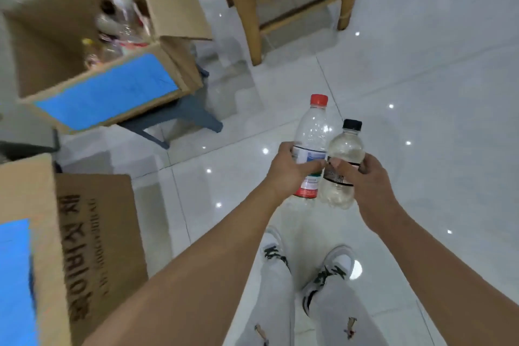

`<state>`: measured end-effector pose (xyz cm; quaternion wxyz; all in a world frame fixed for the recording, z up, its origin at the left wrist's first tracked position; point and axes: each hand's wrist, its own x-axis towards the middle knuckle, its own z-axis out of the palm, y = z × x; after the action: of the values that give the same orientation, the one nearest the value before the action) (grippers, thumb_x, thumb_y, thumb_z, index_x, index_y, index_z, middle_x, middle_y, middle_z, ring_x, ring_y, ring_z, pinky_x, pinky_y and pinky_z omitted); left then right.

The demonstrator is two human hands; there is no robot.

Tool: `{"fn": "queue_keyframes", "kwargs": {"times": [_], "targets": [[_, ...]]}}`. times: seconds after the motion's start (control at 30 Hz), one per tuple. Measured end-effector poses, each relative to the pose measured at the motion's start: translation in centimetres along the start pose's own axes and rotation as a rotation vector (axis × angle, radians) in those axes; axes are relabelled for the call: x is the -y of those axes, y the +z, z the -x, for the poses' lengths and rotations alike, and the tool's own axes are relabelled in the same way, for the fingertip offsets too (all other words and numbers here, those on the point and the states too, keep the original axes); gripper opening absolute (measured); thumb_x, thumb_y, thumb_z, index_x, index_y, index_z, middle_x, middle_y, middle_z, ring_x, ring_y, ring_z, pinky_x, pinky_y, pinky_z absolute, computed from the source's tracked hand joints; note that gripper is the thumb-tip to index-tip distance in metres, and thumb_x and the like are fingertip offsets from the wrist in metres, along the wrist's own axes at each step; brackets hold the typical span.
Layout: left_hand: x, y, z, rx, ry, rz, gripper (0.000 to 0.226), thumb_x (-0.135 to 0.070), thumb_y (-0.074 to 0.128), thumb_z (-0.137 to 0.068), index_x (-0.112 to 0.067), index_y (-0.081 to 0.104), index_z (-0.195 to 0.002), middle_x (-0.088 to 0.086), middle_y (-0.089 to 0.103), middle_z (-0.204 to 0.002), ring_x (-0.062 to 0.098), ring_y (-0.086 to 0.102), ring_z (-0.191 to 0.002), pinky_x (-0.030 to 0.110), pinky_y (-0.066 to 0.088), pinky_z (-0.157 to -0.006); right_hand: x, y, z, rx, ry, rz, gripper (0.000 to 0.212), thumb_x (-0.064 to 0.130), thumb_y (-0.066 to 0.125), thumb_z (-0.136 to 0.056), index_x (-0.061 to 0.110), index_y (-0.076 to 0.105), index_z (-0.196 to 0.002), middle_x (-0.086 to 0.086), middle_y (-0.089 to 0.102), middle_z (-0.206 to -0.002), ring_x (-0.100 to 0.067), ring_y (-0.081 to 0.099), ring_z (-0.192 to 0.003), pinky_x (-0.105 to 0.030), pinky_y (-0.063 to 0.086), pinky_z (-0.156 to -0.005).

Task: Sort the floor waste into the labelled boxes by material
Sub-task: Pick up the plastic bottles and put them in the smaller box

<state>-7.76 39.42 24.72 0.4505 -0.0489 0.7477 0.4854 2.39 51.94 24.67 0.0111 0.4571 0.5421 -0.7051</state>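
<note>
Clear glossy plastic bottles [311, 146], matt brown cardboard boxes [92, 45] with smooth blue labels [112, 90], glossy white tiled floor [421, 93], smooth wooden chair [247, 8]

We note a floor [421, 78] of glossy white tiles with thin dark grout lines, dotted with small bright light reflections [265, 151]. Far centre: a wooden chair [247, 8], legs on the tiles. Left of it and nearer, a blue-grey stool [200, 115].

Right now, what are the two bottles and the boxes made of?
Red-cap bottle: clear, glossy plastic, probably; you can see through it. Black-cap bottle: likely the same, see-through and shiny. Far box and near box: brown matte cardboard, with folded flaps.
</note>
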Motion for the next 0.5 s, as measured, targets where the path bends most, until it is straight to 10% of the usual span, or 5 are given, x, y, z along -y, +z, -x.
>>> {"fn": "queue_keyframes", "kwargs": {"times": [0.17,0.5], "targets": [[-8.4,-6.9,8.3,-0.112,0.109,0.113,0.041,-0.03,0.081,-0.075,-0.031,0.06,-0.11,-0.002,0.068,-0.111,0.016,0.067,-0.098,0.03,0.055,-0.089,12.5,5.4,8.3,0.25,-0.095,-0.052,0.015,0.038,0.079,-0.065,0.039,0.075,-0.079,0.005,0.078,-0.085,-0.013,0.075,-0.076,-0.034,0.06,-0.065],[-9.4,-23.6,13.3,-0.365,0.11,0.32,0.035,-0.042,0.076,-0.075,-0.021,0.071,-0.103,0.002,0.076,-0.097,0.021,0.074,-0.088,0.043,0.059,-0.084,16.8,22.8,10.0,0.388,-0.002,-0.002,0.034,0.036,0.069,-0.087,0.022,0.062,-0.117,-0.01,0.074,-0.106,-0.031,0.073,-0.093,-0.035,0.056,-0.058]]}}
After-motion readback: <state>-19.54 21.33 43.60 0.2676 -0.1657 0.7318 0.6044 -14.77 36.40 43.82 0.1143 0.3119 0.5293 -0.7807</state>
